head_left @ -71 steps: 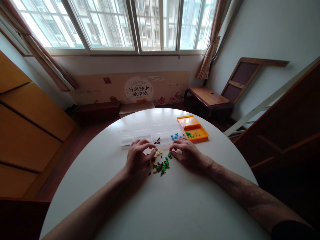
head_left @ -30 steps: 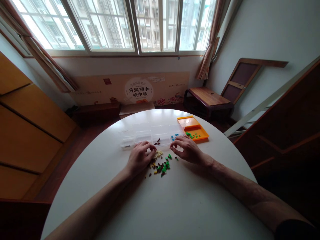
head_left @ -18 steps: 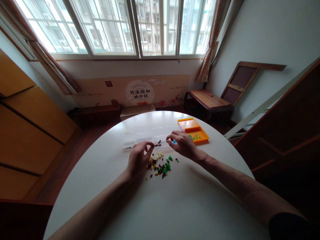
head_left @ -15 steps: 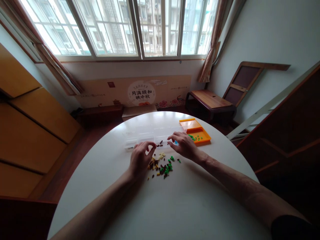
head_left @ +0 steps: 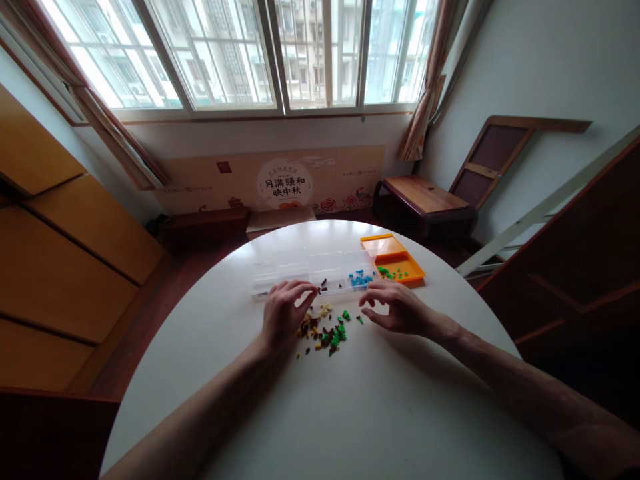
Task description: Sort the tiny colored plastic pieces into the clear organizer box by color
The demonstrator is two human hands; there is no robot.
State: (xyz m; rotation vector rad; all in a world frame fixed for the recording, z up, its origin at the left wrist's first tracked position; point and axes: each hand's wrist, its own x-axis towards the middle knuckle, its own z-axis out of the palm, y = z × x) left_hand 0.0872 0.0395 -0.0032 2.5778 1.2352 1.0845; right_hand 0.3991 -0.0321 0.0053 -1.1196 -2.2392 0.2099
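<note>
My left hand (head_left: 287,310) is closed in a pinch, with a small dark brown building brick (head_left: 319,291) at its fingertips, over the front edge of a clear plastic compartment box (head_left: 327,263). A few dark brown bricks (head_left: 324,283) lie in the box's middle compartment, and blue bricks (head_left: 361,280) fill part of its right one. My right hand (head_left: 397,307) is open, thumb and fingers apart, just right of a small green piece (head_left: 360,320). Between my hands a loose pile of brown, green, yellow and cream bricks (head_left: 330,337) is spread on the table.
An orange tray (head_left: 415,270) with several green bricks stands behind my right hand, against the clear box. Everything sits on a round white table (head_left: 350,413). Beyond its far edge are a low wooden table (head_left: 420,193) and a window wall.
My right hand has drawn back toward me and right, away from the clear box, uncovering the blue bricks. My left hand keeps its pinch and has shifted slightly right.
</note>
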